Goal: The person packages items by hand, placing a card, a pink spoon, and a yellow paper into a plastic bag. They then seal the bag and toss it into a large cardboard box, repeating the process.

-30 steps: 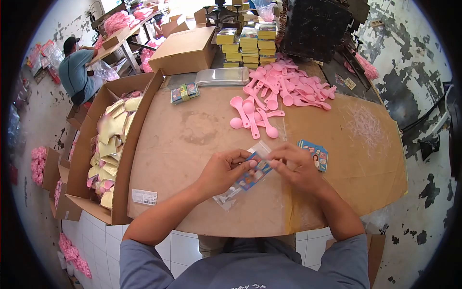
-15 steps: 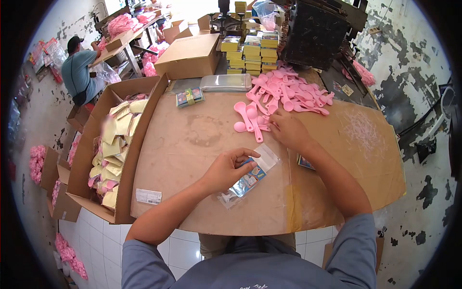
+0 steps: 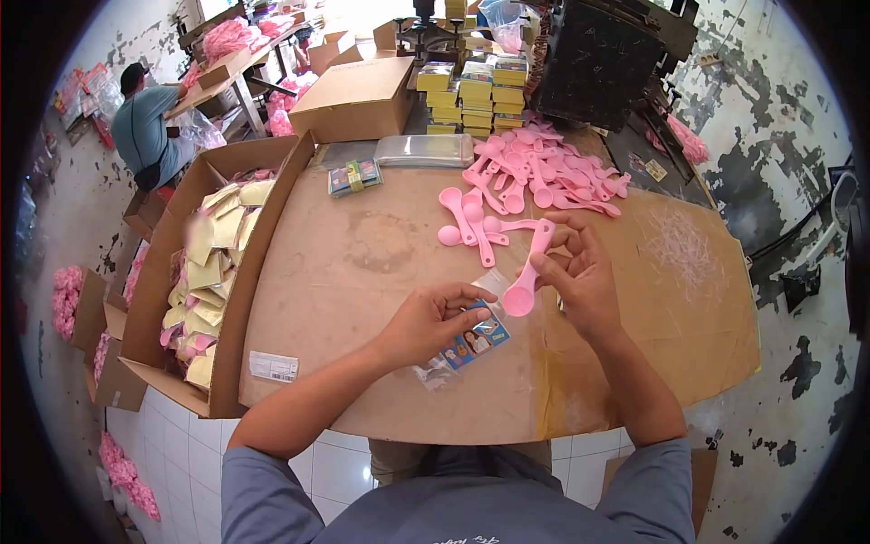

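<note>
Pinched by its handle in my right hand (image 3: 584, 281) is a pink plastic spoon (image 3: 519, 300), its bowl pointing down towards me. My left hand (image 3: 426, 325) grips the edge of a clear plastic bag (image 3: 435, 374) between thumb and fingers. A blue printed card (image 3: 478, 344) lies in this bag, and the spoon's bowl hangs just beside the bag's upper end. Several loose pink spoons (image 3: 473, 213) lie just beyond my hands, in front of a large heap of pink spoons (image 3: 566, 177).
At the left stands a long open cardboard box (image 3: 231, 363) of packed bags. A banded card stack (image 3: 354, 179) and a clear plastic case (image 3: 424, 151) lie at the back, near a closed carton (image 3: 353, 95) and yellow-edged stacks (image 3: 476, 95). A person (image 3: 145, 122) sits at the far left.
My right hand has picked up a pink spoon from the loose ones and brought it back towards the bag. My left hand keeps its hold, and the card now shows more of its printed face.
</note>
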The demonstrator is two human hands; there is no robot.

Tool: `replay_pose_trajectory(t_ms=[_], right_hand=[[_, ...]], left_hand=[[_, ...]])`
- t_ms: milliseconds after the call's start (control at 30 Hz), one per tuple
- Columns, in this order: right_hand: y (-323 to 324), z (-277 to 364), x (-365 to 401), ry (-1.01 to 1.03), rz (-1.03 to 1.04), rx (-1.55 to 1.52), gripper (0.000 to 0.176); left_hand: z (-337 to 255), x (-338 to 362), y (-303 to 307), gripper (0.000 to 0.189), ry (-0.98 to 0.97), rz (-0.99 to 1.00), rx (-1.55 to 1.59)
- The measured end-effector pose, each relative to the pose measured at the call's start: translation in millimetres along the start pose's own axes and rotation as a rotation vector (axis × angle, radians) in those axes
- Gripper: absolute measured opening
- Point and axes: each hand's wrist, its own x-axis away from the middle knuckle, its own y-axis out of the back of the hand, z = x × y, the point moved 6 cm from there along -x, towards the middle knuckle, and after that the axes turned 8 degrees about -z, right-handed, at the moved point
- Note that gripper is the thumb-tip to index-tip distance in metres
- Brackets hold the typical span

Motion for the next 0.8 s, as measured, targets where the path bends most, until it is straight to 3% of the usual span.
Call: replay_pose_trajectory(t_ms=[133, 333, 400, 467, 533, 733, 800], right_hand=[[-6, -11, 10, 0.016, -0.015, 0.005, 0.049], [-13, -29, 27, 0.054, -0.066, -0.012, 0.044], [-14, -22, 29, 0.324, 0.162, 0.375, 0.040], [-14, -24, 26, 0.322, 0.255, 0.414, 0.033], [-14, -22, 19, 0.050, 0.208, 0.111, 0.026], [-37, 20, 26, 0.364, 0.451, 0.432, 0.010], [-38, 48, 27, 0.445, 0.439, 0.368, 0.013]], left_hand=[[1, -1, -4, 0.029, -0.090, -0.001, 0.030], [10, -5, 1, 0.031, -0.032, -0.062, 0.063], [5, -2, 1, 0.031, 0.003, -0.061, 0.121], [3, -1, 2, 0.031, 0.050, -0.041, 0.167], [3, 0, 3, 0.031, 0.108, -0.002, 0.203], [-6, 4, -6, 0.034, 0.081, 0.111, 0.183], [-9, 2, -6, 0.034, -0.087, 0.102, 0.230]])
